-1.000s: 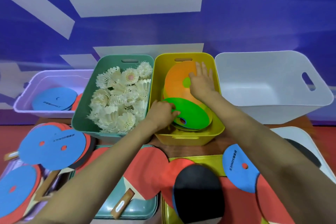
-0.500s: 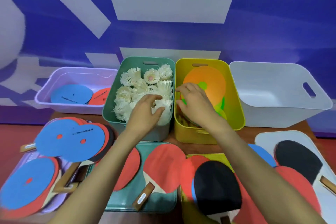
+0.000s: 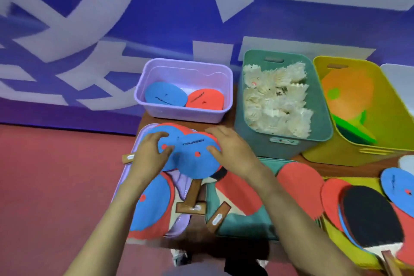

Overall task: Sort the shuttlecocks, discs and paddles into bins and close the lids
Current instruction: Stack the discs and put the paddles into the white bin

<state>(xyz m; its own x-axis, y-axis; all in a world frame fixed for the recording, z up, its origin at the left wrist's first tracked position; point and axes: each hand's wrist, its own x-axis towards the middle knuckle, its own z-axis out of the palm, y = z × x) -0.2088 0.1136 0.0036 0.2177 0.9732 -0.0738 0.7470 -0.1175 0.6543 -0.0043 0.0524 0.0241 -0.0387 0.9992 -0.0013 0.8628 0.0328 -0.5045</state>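
**A:** From the head view, we have both hands on the stack of blue discs (image 3: 190, 152) at the near left. Our left hand (image 3: 150, 154) has its fingers curled over the left rim, thumb pinching the top sheets; our right hand (image 3: 228, 148) lies flatter, fingers together along the right edge, thumb tucked under by the look of it.

**B:** Where do they go?

**A:** I'd judge the lilac bin (image 3: 183, 114) just behind the stack, which already holds a blue disc (image 3: 165, 94) and a red disc (image 3: 205, 99). The shuttlecocks (image 3: 275, 101) fill the teal bin (image 3: 286, 143), and the yellow bin (image 3: 385, 132) holds orange and green discs.

**B:** How do we lift cleanly?

**A:** We should square the sheets between both hands first, so none fan out. There's a paddle handle (image 3: 195, 186) poking out beneath; we ought to peel the discs off it rather than drag it along. The picture is blurred, so how many sheets we hold, we cannot tell.
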